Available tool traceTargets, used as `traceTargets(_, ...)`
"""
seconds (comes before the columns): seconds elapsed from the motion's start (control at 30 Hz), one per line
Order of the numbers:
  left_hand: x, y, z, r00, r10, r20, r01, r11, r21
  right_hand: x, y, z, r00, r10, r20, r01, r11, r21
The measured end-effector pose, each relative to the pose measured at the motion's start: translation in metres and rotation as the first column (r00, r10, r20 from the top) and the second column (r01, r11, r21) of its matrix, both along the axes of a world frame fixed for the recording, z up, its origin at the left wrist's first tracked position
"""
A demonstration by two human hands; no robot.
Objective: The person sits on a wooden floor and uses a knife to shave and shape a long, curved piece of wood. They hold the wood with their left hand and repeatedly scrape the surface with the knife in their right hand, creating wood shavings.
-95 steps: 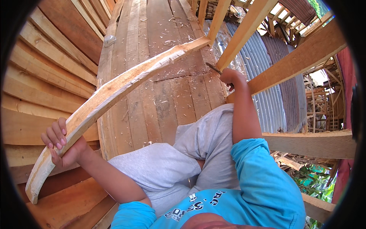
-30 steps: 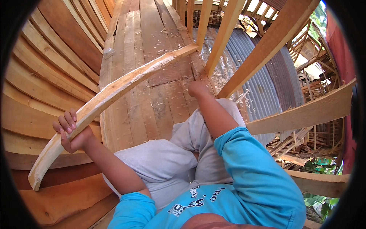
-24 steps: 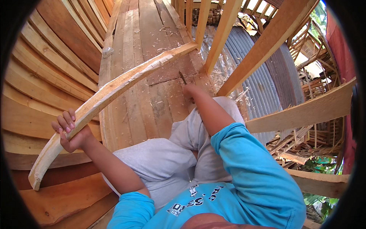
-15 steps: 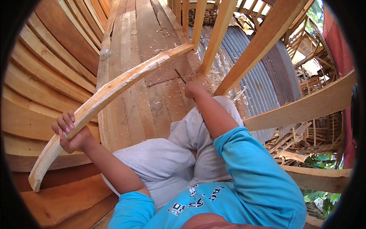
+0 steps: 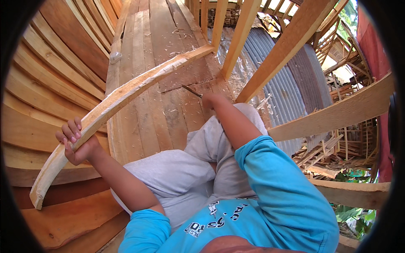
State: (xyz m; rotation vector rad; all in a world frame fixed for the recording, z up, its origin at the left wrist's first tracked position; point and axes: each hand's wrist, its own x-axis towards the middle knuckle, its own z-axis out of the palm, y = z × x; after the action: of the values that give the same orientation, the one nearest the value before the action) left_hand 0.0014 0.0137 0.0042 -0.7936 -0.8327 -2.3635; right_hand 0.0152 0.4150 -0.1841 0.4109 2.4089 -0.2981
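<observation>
My left hand (image 5: 76, 141) grips a long curved wooden plank (image 5: 126, 95) near its lower end; the plank arches up and right to the base of an upright beam. My right hand (image 5: 213, 101) is closed on a thin dark pencil-like tool (image 5: 192, 90), whose tip rests on the plank floor (image 5: 147, 63) just below the curved plank's far end. I sit with grey trousers and blue sleeves.
Curved hull planks (image 5: 50, 76) rise on the left. Slanted wooden frame beams (image 5: 287, 46) cross the right side, with corrugated metal sheet (image 5: 278, 84) and scrap timber below them. Wood shavings lie scattered on the floor boards.
My right hand dropped from the beam to the floor, then shifted slightly up along the boards with the tool. My left hand kept its grip on the curved plank.
</observation>
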Motion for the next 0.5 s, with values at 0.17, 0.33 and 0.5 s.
traceTargets(0.17, -0.001, -0.006, 0.000, 1.000, 0.000, 0.011, 0.000, 1.000, -0.012, 0.009, 0.001, -0.004, 0.999, 0.012, -0.035, -0.009, 0.998, 0.060)
traceTargets(0.33, -0.004, -0.002, 0.000, 1.000, -0.013, -0.008, 0.013, 1.000, -0.013, 0.000, 0.029, -0.024, 0.979, -0.150, -0.139, 0.178, 0.960, 0.217)
traceTargets(0.5, -0.004, -0.002, -0.003, 1.000, -0.019, 0.009, 0.019, 1.000, -0.016, -0.009, 0.026, -0.006, 0.982, -0.182, 0.047, 0.183, 0.983, -0.015)
